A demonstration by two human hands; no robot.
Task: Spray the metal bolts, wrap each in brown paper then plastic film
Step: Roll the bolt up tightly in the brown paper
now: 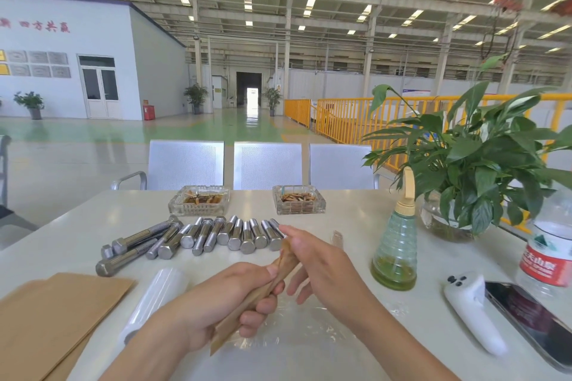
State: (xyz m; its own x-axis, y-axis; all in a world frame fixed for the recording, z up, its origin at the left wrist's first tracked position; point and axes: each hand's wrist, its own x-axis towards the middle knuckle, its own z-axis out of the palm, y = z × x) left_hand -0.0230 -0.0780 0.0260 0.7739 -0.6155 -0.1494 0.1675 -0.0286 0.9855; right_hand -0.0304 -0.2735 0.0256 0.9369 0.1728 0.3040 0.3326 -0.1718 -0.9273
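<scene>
Head view: we see our left hand (216, 303) with fingers curled round a slim bolt-shaped roll of brown paper (263, 291), which is tilted, its far end raised. Our right hand (312, 260) pinches that far end between thumb and forefinger, the other fingers spread loose. Under both hands a crinkled sheet of clear plastic film (297, 328) lies on the white tabletop (340, 216). Left of it rests a white roll of plastic film (161, 294), and beside that flat brown paper sheets (52, 318). Beyond the hands lies a row of bare grey metal bolts (198, 237). To the right stands a green plastic spray bottle (396, 254).
</scene>
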